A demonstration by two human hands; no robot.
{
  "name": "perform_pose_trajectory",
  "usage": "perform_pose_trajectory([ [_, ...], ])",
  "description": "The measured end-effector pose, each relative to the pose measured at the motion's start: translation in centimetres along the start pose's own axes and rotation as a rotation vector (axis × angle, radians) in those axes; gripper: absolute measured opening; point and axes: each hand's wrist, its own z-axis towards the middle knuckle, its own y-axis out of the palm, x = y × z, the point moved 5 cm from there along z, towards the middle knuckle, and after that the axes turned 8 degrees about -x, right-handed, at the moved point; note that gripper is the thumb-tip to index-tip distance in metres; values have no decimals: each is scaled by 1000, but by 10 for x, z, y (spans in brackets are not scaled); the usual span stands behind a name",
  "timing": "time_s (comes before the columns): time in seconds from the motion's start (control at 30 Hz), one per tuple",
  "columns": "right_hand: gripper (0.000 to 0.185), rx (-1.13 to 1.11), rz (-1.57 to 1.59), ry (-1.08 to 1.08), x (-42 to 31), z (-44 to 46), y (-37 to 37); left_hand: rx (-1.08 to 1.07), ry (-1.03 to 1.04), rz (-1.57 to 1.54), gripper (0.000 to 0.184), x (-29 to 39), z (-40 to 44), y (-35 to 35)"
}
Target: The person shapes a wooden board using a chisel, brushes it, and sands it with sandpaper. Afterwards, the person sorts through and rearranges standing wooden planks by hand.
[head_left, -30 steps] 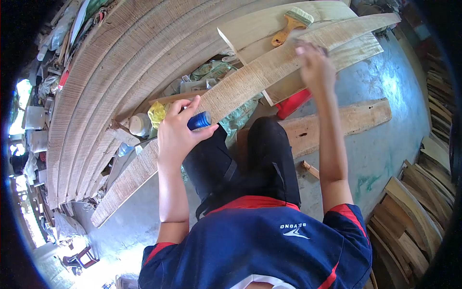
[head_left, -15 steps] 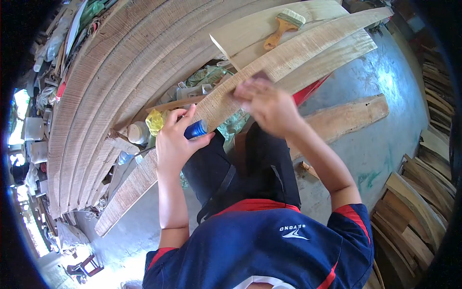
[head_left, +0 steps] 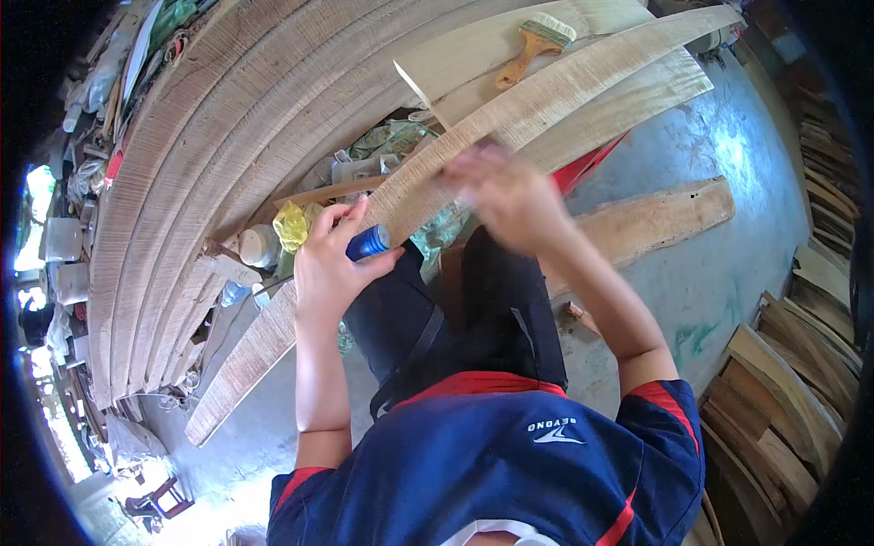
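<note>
A long curved wooden plank (head_left: 537,102) with a rough-sawn grain runs diagonally in front of me, above my legs. My left hand (head_left: 323,259) rests on its nearer stretch, fingers over the wood, gripping a small blue cylinder (head_left: 369,243) between thumb and index finger; the rest of that cylinder is hidden in the palm. Smeared by motion, my right hand (head_left: 505,196) presses against the plank's middle with its fingers closed over a dark reddish-brown piece (head_left: 492,146). What that piece is stays too blurred to tell.
A flat brush (head_left: 533,55) lies on a pale board (head_left: 455,68) beyond the plank. Several curved planks (head_left: 209,173) lean at the left, near a yellow plastic wrapper (head_left: 290,226) and a white jar (head_left: 259,246). A wooden slab (head_left: 646,227) lies on the floor; wood pieces (head_left: 783,391) are stacked at right.
The right hand stays over almost the same stretch of plank, blurred in both frames, with only a slight shift. The left hand keeps its hold on the blue cylinder; the view has drifted slightly.
</note>
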Motion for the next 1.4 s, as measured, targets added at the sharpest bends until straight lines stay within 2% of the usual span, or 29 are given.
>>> perform_pose_trajectory([
  [0.07, 22, -108, -114, 581, 71, -2, -26, -3, 2, 10, 70, -3, 0, 1],
  [0.13, 24, 19, -112, 881, 121, -1, -61, -5, 7, 16, 70, -2, -1, 0],
  [0.17, 24, 21, -115, 880, 115, -1, -55, -15, -16, 12, 69, -1, -1, -1],
  [0.23, 26, -60, -172, 675, 76, 10, -20, -22, -34, 7, 68, 1, 0, -1],
  [0.3, 27, 10, -171, 63, 2, 11, 28, -31, -10, 14, 68, 0, 2, -1],
  [0.37, 29, -137, 194, 78, -14, 13, 21, -31, -10, 12, 67, -1, 2, 0],
  [0.4, 33, -172, 167, 93, 6, 11, 11, -34, -10, 10, 67, -2, 0, 2],
  [0.47, 34, -178, -41, 388, 69, 11, -13, -31, -12, -2, 66, -4, 0, 2],
  [0.53, 34, -55, -19, 709, 146, 4, -51, -23, -12, -15, 66, -3, 0, 2],
  [0.57, 34, -53, -19, 706, 162, 6, -53, -23, -10, 9, 66, -1, 1, 0],
  [0.63, 32, 11, -267, 808, 181, 2, -59, -23, -11, 31, 67, 0, 2, -1],
  [0.7, 33, 23, -35, 427, 117, 14, -25, -30, 10, -16, 66, -1, 5, -2],
  [0.77, 30, -82, -101, 170, 34, 9, 21, -48, 19, -28, 66, -3, 7, -3],
  [0.83, 29, -28, 109, -31, 4, 14, 14, -67, 31, -33, 66, -4, 9, -1],
  [0.87, 30, -81, 34, 24, 27, 10, 5, -53, 34, -45, 66, -5, 9, -2],
  [0.93, 30, -183, -34, 457, 97, 6, -25, -42, 36, -55, 65, -4, 8, -2],
  [1.0, 31, -92, 20, 863, 162, -2, -73, -10, 55, -27, 65, -1, 9, -6],
  [1.03, 31, -91, 20, 863, 190, -7, -71, -11, 56, -26, 65, 0, 9, -8],
  [1.1, 32, 70, -359, 737, 221, -13, -71, -37, 44, -47, 64, 0, 12, -8],
  [1.17, 29, 95, 107, 492, 133, 9, -49, -38, 51, -61, 65, -2, 14, -6],
  [1.2, 23, 22, 134, 385, 105, 9, -18, -39, 55, -68, 65, -4, 14, -4],
  [1.23, 23, -52, -128, 122, 57, 18, -1, -43, 65, -70, 65, -5, 15, -3],
  [1.3, 28, -98, 179, 3, 7, 17, 12, -49, 88, -53, 65, -5, 16, -5],
  [1.37, 33, -161, 68, 76, 30, 13, 7, -49, 75, -53, 65, -3, 14, -6],
  [1.4, 37, -131, 7, 222, 55, 9, -10, -43, 51, -55, 65, -3, 14, -7],
])
